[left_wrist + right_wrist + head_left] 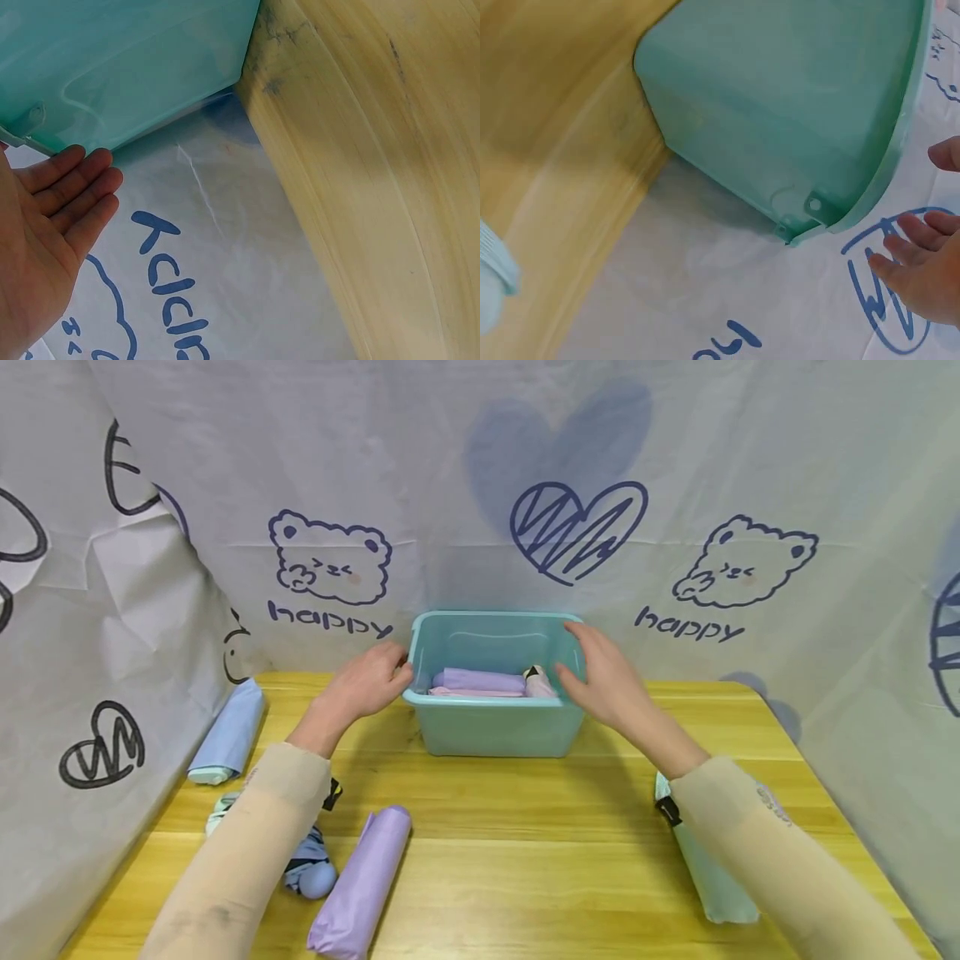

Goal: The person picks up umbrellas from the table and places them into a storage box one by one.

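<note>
A teal plastic bin (498,731) stands at the back of the wooden table, by the white cloth. Inside lie a lavender folded umbrella (483,681) and a pale pink one (540,683), with their lower parts hidden by the front wall. My left hand (369,678) is at the bin's left end; in the left wrist view its fingers (79,176) extend together, tips right at the rim, thumb mostly hidden. At the right end, my right hand (603,677) is spread, thumb apart from its fingers. The right wrist view shows a gap between these fingers (907,262) and the rim.
On the table's left are a light blue folded umbrella (231,727), a dark blue patterned one (311,868) partly under my left sleeve, and a purple one (363,881). A mint umbrella (712,868) lies beside my right sleeve. White printed cloth (450,510) hangs behind and at both sides.
</note>
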Motion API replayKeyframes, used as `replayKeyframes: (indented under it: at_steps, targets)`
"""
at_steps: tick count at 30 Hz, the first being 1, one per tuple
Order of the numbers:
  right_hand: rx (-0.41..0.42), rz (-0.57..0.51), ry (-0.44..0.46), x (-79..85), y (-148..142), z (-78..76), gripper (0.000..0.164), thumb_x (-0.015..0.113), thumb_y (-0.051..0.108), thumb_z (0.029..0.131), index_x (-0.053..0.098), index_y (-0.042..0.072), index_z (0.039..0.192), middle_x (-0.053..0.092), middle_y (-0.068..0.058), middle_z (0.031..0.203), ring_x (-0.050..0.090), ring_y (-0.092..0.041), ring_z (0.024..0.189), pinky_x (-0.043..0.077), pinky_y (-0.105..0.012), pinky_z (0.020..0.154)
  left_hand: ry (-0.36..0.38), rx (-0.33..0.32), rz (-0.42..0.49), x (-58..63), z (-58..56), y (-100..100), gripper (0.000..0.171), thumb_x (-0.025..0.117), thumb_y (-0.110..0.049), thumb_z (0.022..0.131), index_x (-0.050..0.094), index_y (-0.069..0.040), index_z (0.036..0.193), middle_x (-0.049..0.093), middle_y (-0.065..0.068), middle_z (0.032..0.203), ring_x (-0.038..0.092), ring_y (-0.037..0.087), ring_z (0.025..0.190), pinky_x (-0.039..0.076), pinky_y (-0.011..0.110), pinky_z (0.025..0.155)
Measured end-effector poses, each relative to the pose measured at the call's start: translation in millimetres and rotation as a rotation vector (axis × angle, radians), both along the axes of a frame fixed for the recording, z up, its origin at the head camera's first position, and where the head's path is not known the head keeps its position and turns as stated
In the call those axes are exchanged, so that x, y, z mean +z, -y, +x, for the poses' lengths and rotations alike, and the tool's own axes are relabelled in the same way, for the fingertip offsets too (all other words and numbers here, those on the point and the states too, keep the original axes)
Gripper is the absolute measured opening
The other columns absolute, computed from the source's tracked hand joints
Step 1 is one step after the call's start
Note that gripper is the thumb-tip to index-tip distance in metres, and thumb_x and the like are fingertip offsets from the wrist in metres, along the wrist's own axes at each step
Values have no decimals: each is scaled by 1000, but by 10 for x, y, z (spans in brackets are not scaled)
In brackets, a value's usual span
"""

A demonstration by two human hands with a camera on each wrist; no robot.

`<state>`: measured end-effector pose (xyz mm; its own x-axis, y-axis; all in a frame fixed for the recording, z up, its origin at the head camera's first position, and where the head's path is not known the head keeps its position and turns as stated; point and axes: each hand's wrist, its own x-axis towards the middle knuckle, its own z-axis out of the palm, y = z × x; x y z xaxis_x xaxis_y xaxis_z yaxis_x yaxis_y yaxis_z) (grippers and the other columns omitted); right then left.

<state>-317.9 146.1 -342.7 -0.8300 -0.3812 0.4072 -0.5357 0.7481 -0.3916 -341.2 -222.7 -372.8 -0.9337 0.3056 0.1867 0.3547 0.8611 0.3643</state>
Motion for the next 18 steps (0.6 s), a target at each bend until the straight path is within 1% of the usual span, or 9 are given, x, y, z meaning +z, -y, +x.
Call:
replayKeyframes:
  at_steps: [3,6,9,14,18]
  targets:
    - [-24,-31,-48,-64,-87,147,67,65,21,98,38,-4,154,43,-26,157,39,-43,146,30,-55,121,2,-3,2,-7,-2,-3,37,43,-31,102,63,-4,116,64,12,113,58,28,94,52,47,82]
    - [-56,-47,-56,-128,-175,293,68,66,21,96,39,-5,154,43,-26,156,40,-43,145,31,-56,120,6,-6,4,-9,-9,-2,38,43,-30,102,63,-3,119,64,13,116,58,29,96,52,48,85]
    - [-103,-41,-24,-186,-272,427,71,67,21,96,36,-4,155,41,-25,158,39,-44,145,33,-59,118,11,-8,6,-6,-17,2,38,43,-29,102,63,-1,120,64,14,118,58,29,98,52,49,87]
    - [-184,12,49,-281,-480,629,74,66,22,96,32,-4,157,37,-28,159,36,-47,145,32,-63,117,16,-5,0,6,-15,-2,35,42,-29,102,62,-4,114,63,13,112,56,29,93,50,46,80]
    - [-215,72,93,-360,-681,771,76,67,22,96,30,-7,156,37,-32,157,37,-51,143,32,-65,116,10,-3,1,3,-12,-13,33,41,-31,101,61,-7,108,62,11,109,56,28,91,49,44,77]
